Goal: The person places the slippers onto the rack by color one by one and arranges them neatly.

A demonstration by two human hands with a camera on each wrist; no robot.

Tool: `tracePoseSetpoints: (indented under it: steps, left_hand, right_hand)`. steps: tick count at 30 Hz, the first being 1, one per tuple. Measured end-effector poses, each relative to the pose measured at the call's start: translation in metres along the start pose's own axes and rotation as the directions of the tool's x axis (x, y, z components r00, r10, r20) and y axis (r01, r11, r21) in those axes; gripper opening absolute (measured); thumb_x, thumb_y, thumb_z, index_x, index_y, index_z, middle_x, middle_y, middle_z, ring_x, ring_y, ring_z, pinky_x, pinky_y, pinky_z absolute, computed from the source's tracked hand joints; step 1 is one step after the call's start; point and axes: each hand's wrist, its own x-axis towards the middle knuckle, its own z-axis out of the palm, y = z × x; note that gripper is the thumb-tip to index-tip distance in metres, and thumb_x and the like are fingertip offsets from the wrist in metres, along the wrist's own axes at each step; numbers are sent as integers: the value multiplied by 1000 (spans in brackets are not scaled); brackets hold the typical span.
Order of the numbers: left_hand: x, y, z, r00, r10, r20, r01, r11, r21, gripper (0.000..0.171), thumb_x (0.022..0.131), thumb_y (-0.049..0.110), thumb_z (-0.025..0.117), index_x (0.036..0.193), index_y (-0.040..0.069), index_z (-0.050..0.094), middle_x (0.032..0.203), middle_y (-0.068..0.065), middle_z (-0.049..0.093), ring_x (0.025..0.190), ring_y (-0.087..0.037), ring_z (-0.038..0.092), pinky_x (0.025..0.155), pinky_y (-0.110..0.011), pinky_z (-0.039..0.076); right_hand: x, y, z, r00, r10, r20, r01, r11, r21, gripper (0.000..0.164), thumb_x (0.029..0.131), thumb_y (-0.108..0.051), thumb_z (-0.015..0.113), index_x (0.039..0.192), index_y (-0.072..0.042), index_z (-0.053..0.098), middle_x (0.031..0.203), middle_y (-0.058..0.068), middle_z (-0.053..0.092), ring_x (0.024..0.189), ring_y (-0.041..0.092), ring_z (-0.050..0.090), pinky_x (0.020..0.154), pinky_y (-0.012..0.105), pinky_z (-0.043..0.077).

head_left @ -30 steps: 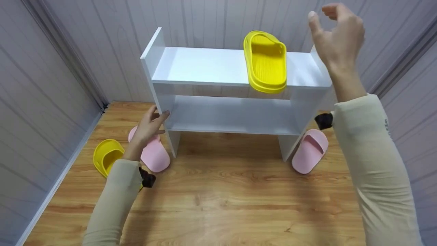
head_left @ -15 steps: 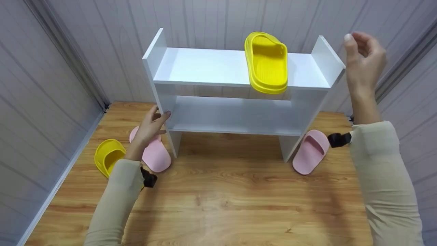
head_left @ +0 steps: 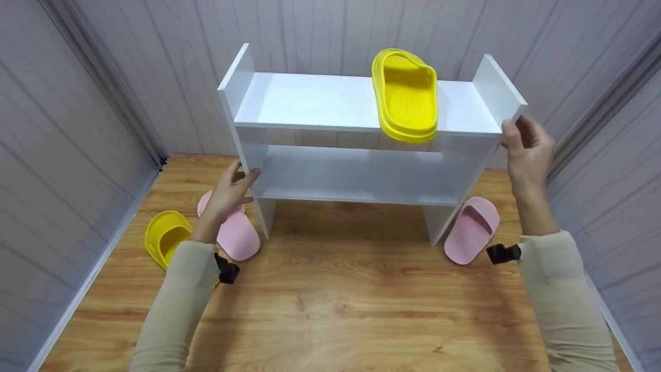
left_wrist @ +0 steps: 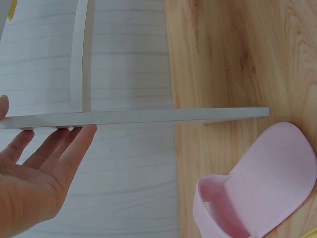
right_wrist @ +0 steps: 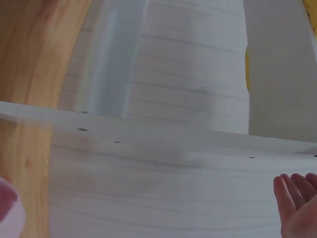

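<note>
A white two-tier rack [head_left: 304,101] stands against the back wall. My left hand [head_left: 225,194] grips its left side panel [left_wrist: 143,116], thumb on the inner face and fingers on the outer one. Beside the upper right side panel [head_left: 498,88] is my right hand [head_left: 531,155], its thumb right at the front edge in the head view. The right wrist view shows its fingers [right_wrist: 285,196] extended just outside that panel. One yellow slipper [head_left: 409,98] lies on the top shelf, heel jutting past the front edge.
On the floor at left lie a yellow slipper [head_left: 168,230], partly behind my left sleeve, and a pink slipper [head_left: 239,237]. Another pink slipper [head_left: 471,231] lies by the rack's right foot. Panelled walls [head_left: 82,155] close in both sides.
My right hand has swung outward from above the rack's right end, then come down beside the right panel. The left hand keeps its grip, and the slippers stay put.
</note>
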Motion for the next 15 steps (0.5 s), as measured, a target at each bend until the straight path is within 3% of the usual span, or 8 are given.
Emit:
tracePoseSetpoints:
  steps: [7,15]
  left_hand:
    - [1,0,1,1000,0,-4,1,1000,21,58,90,31,50,138,11,25,130,-22,32,116,-35,35,78,-50,43]
    - [2,0,1,1000,4,-1,-4,1000,-7,55,90,29,50,136,9,27,125,-24,36,114,-36,38,79,-53,41]
  right_hand:
    - [-23,25,-4,996,81,40,-81,997,-9,41,81,-19,59,113,7,55,94,6,58,85,16,56,71,20,47]
    - [-49,21,2,990,115,87,-108,991,-74,41,82,-19,61,111,9,55,90,1,60,81,11,56,70,18,46]
